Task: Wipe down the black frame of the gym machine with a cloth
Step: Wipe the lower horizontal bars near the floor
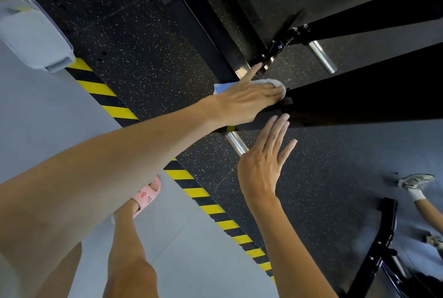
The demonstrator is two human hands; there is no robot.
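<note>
A white-and-blue cloth [348, 84] is pressed flat against the black frame beam [359, 96] of the gym machine by the left hand [247, 98], fingers straight, one finger stretched toward the bolted joint [279, 46]. The right hand [263, 165] is held open with fingers spread and nothing in it, fingertips at the beam's lower edge; contact cannot be told. Chrome pegs [322, 56] are seen on both sides of the beam. Speckled rubber flooring [143, 41] is bordered by yellow-black hazard tape [103, 91]. A pink slipper [148, 194] is worn on grey floor [203, 257].
</note>
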